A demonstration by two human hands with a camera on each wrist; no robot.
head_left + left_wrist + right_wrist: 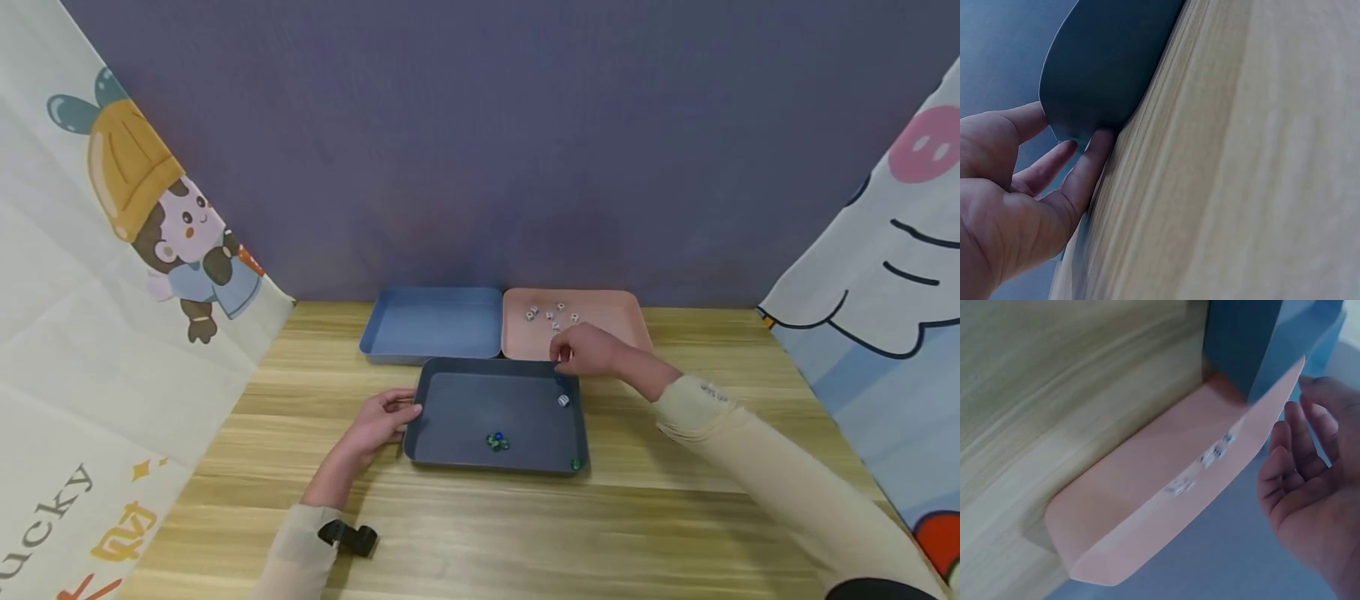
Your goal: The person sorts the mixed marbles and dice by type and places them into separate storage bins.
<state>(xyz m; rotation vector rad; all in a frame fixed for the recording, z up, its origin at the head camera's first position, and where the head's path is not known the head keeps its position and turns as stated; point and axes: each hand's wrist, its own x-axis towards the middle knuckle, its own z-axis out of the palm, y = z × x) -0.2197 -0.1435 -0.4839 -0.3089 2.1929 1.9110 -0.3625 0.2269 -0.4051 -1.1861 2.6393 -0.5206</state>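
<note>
Head view: I count three trays (dark tray (457, 408), blue tray (431, 327), pink tray (600, 321)); left hand (378, 421) touches the dark one with relaxed fingers, right hand (585, 348) hovers, fingers loosely spread.

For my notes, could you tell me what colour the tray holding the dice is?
Pink tray; head view.
</note>
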